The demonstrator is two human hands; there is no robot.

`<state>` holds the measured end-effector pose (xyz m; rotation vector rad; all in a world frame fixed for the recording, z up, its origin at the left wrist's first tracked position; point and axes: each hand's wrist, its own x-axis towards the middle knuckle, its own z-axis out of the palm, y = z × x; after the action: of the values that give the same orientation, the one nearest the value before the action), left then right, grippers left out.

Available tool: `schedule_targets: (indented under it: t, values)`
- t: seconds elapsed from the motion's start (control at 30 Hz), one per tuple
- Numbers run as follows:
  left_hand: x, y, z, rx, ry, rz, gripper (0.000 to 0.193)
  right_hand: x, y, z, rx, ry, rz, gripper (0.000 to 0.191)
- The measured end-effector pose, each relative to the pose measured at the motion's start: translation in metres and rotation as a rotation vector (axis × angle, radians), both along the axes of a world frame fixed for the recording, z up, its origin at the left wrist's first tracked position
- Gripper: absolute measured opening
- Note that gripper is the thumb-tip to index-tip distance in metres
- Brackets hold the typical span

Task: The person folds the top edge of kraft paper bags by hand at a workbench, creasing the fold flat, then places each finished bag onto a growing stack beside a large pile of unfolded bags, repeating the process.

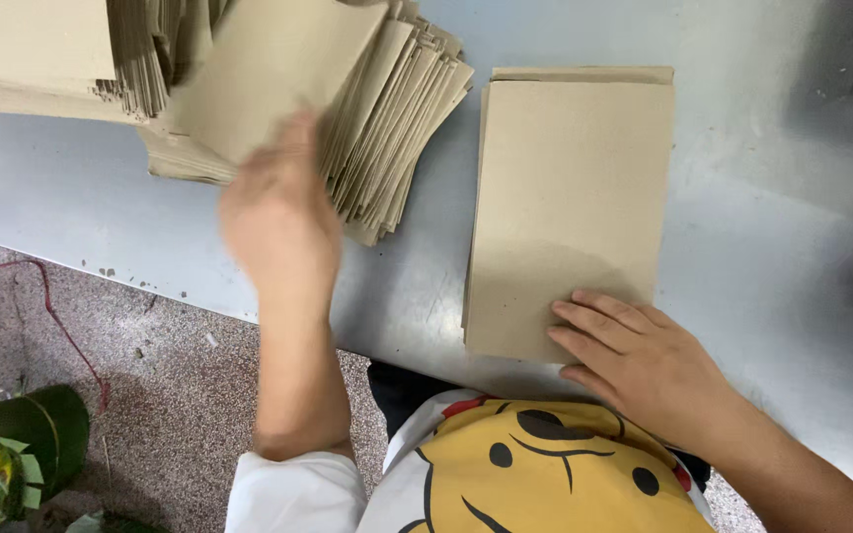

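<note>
Head view: plain tan rectangular card sheets, unprinted, in two lots on a grey table (pixel 762 247). At eleven o'clock, a fanned heap of sheets (pixel 397 118), slumped and splayed. At one o'clock, a squared neat stack (pixel 570 188), long edges upright. Left hand (pixel 280 222) blurred, fingers closed on a single sheet (pixel 269 69), lifted over the heap at twelve o'clock from the knuckles. Right hand (pixel 644 360) spread flat, gripping nothing, fingertips pressing the neat stack's near right corner.
</note>
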<state>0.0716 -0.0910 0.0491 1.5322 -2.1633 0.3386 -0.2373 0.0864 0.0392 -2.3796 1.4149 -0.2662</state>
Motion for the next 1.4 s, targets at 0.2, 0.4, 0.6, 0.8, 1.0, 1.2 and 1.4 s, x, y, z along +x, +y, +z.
schedule_targets:
  t: [0.2, 0.4, 0.6, 0.8, 1.0, 1.2, 1.4]
  values:
    - [-0.013, 0.004, -0.007, 0.087, 0.029, -0.039, 0.045, -0.014, -0.012, -0.007, 0.136, -0.176, 0.001, 0.045]
    - [-0.042, 0.047, 0.016, 0.208, 0.14, -0.507, 0.033, -0.017, -0.021, -0.009, 0.228, -0.342, -0.024, 0.045]
    - [-0.072, 0.082, 0.006, 0.673, 0.039, -0.965, 0.022, -0.025, -0.026, -0.014, 0.275, -0.447, 0.021, 0.046]
    - [-0.069, 0.084, 0.003, 0.686, 0.198, -0.934, 0.019, -0.028, -0.027, -0.017, 0.241, -0.44, 0.045, 0.051]
    - [-0.069, 0.087, 0.0, 0.62, 0.033, -0.992, 0.009, -0.027, -0.028, -0.018, 0.215, -0.452, 0.04, 0.054]
    - [-0.069, 0.082, -0.006, 0.691, 0.182, -0.884, 0.02, -0.031, -0.031, -0.018, 0.257, -0.476, 0.067, 0.051]
    - [-0.064, 0.062, -0.011, 0.808, 0.211, -0.97, 0.032, -0.034, -0.033, -0.017, 0.304, -0.467, 0.076, 0.052]
